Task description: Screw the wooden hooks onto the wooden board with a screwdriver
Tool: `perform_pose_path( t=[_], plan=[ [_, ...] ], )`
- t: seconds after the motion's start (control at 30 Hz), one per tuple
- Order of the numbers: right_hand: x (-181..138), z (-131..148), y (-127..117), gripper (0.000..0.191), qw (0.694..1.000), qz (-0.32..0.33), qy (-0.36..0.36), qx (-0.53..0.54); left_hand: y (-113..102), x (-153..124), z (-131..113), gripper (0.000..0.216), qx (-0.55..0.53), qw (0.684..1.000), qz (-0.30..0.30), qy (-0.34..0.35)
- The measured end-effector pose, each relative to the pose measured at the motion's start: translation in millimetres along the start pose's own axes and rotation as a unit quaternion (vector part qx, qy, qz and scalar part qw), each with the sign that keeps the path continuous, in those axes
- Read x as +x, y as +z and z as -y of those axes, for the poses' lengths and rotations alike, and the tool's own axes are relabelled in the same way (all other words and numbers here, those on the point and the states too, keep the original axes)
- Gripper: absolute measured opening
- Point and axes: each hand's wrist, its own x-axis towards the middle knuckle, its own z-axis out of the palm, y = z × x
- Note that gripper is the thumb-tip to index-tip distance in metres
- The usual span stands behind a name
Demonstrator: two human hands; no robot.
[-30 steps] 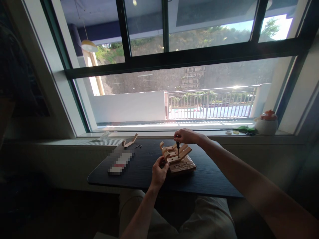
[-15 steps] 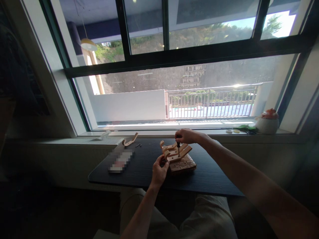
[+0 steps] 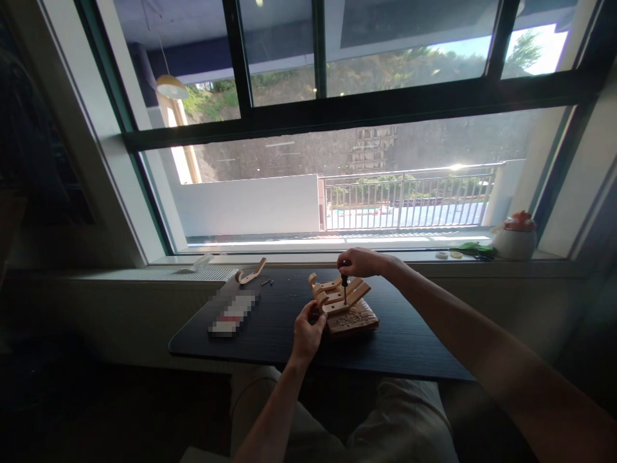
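A wooden board (image 3: pixel 353 318) with several curved wooden hooks (image 3: pixel 340 294) on it lies on a dark table (image 3: pixel 409 347). My right hand (image 3: pixel 359 262) is closed over the top of a small dark screwdriver (image 3: pixel 344 289) that stands upright with its tip on one hook. My left hand (image 3: pixel 307 331) grips the near left end of the hooks, fingers curled. A loose wooden hook (image 3: pixel 251 273) and a few small screws (image 3: pixel 267 281) lie at the table's far left.
A blurred flat packet (image 3: pixel 232 312) lies left of the board. On the windowsill stand a white pot with an orange lid (image 3: pixel 515 236), something green (image 3: pixel 471 249) and small rings (image 3: pixel 448 255). A large window rises just behind the table. My legs are under the near edge.
Hardly anything differs. Both hands stay on the hooks and the screwdriver, and only the view shifts slightly.
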Motion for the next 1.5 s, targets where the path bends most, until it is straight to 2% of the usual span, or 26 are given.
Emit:
perform_pose_path(
  t=[1.07, 1.27, 1.5],
  plan=[
    [2.6, 3.1, 7.4, 0.028, 1.000, -0.008, 0.002, 0.011, 0.0, -1.2, -6.4, 0.034, -0.009, 1.000, -0.004, -0.004],
    [0.6, -0.4, 3.5, 0.026, 1.000, -0.019, -0.001, 0.021, 0.4, -0.9, -3.9, 0.034, -0.006, 1.000, -0.005, -0.002],
    [-2.1, -9.8, 10.3, 0.029, 0.999, -0.027, -0.009, 0.047, 0.3, -0.5, -2.5, 0.036, 0.011, 1.000, -0.005, -0.009]
  ],
)
